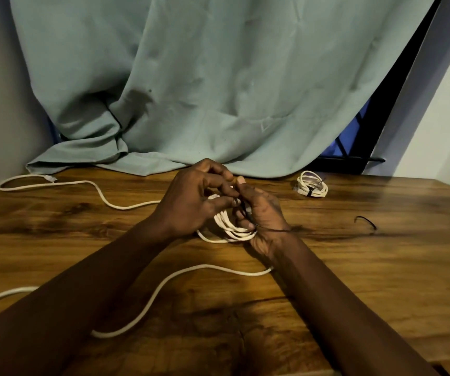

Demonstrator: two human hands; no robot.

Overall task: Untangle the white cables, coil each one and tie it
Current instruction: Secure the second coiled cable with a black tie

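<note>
Mid-worktop (354, 280), the right hand (262, 221) has its grip curled round the white cable coil (232, 229); the left hand (191, 196) pinches a black tie (272, 229) against it. Fingers hide the fastening. A loose cable (207, 266) runs off the near-left edge.

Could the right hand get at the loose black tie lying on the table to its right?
Probably yes: only bare table lies between the right hand and the loose black tie. But its fingers hold the coil, so it must let go first.
</note>
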